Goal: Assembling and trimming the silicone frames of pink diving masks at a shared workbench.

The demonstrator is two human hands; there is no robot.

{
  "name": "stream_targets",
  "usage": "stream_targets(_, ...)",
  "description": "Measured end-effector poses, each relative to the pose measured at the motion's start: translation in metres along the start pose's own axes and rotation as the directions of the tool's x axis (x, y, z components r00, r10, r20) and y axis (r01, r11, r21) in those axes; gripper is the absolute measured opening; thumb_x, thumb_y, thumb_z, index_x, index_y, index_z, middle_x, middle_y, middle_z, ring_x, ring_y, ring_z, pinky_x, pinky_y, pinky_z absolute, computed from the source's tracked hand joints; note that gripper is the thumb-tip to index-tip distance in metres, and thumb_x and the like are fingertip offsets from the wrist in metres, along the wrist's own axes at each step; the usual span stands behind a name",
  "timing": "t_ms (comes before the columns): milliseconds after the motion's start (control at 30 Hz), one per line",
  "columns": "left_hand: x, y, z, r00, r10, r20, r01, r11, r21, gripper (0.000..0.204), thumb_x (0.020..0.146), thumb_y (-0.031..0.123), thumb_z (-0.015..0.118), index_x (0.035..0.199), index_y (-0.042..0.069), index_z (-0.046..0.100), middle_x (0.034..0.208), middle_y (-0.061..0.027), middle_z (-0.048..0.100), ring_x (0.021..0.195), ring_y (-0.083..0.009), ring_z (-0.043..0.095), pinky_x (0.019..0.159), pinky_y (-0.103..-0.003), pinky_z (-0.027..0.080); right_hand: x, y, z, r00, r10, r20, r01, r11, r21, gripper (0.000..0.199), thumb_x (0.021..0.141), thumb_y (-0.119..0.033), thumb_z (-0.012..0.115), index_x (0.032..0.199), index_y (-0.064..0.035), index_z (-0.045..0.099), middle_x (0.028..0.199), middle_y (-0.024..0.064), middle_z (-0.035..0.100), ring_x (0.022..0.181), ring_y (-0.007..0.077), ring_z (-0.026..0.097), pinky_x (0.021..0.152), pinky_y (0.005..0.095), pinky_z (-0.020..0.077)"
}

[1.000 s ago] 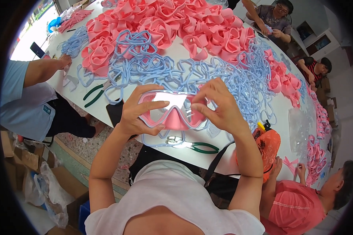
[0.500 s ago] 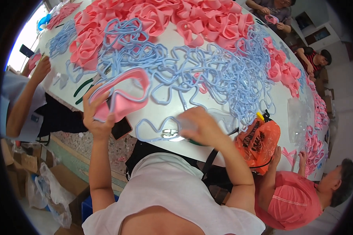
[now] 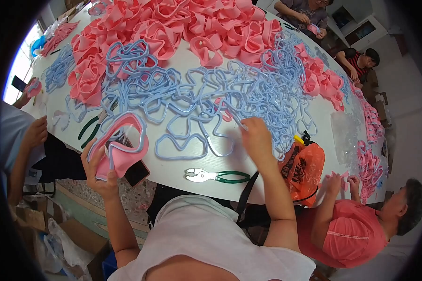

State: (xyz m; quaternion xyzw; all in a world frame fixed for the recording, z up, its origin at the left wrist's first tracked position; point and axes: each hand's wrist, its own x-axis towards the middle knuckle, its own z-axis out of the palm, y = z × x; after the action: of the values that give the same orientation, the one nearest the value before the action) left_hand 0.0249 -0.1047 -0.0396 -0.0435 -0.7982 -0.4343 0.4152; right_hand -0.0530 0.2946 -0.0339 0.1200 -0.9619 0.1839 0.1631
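Observation:
My left hand (image 3: 100,175) grips a soft pink diving-mask skirt (image 3: 125,161) by its lower left side, above the table's near edge. A light blue rim frame (image 3: 143,122) runs around the skirt's opening. My right hand (image 3: 258,139) reaches over the table, its fingertips pinched on a strand of a blue frame (image 3: 233,114) at the near side of the tangled blue pile (image 3: 276,100). A separate blue frame (image 3: 180,157) lies flat between my hands. Nearer me are pliers (image 3: 215,176) with green handles.
Pink skirts (image 3: 159,28) are heaped at the back of the white table (image 3: 173,174). A phone (image 3: 136,173) and green-handled tool (image 3: 86,131) lie left. An orange bag (image 3: 305,171) stands right. Co-workers sit around, one in a red shirt (image 3: 351,234) close at right.
My right hand has moved away and to the right, from above the pliers to the blue pile, uncovering the pliers. My left hand still holds the pink skirt, now lower and further left in view.

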Motion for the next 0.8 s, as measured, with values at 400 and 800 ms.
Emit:
stream_targets(400, 0.0, 0.009, 0.001, 0.999, -0.013, 0.031, 0.013, 1.0, 0.0, 0.064, 0.083, 0.058, 0.066, 0.111, 0.0, 0.069, 0.126, -0.0238, 0.056, 0.115, -0.0359, 0.057, 0.094, -0.043, 0.049, 0.042, 0.105, -0.01, 0.966, 0.246, -0.08, -0.253, 0.963, -0.089, 0.016, 0.075, -0.017, 0.076, 0.086, -0.0062, 0.073, 0.087, 0.0074, 0.067, 0.083, 0.0258, 0.063, 0.071, 0.0391, 0.0514)
stream_targets(800, 0.002, 0.009, 0.009, 0.999, -0.023, 0.042, 0.025, 0.999, -0.044, 0.062, 0.084, 0.056, 0.065, 0.111, 0.001, 0.069, 0.127, -0.0235, 0.056, 0.114, -0.036, 0.058, 0.094, -0.044, 0.049, 0.053, 0.118, -0.07, 0.751, 0.66, -0.022, -0.075, 0.119, 0.99, 0.017, 0.091, -0.01, 0.07, 0.101, 0.0024, 0.066, 0.093, 0.0101, 0.069, 0.081, 0.0206, 0.069, 0.073, 0.0283, 0.0598)
